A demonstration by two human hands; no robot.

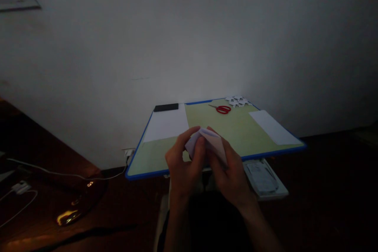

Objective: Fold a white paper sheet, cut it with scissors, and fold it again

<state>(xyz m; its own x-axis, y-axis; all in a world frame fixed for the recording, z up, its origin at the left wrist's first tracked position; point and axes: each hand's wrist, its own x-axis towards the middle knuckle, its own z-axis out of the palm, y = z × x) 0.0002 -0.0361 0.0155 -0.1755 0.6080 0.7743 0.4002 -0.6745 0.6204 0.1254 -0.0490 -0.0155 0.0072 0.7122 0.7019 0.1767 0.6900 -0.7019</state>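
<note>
A small folded piece of white paper [215, 145] is held up over the near edge of the desk, between my two hands. My left hand [184, 161] grips its left side, thumb across the front and fingers behind. On the other side my right hand [232, 171] is closed on the paper's right part, its fingertips partly hidden. Beyond the hands, red-handled scissors [223, 109] lie on the green desktop. Cut or folded white paper pieces [238, 101] sit at the far right corner.
The desk [156, 157] has a blue rim and stands against a pale wall. White sheets [165, 124] lie at left, another sheet [273, 126] at right. A dark flat object [165, 107] rests at the back left. Under the desk, a drawer [273, 195] is pulled out. A white cable [65, 174] runs left.
</note>
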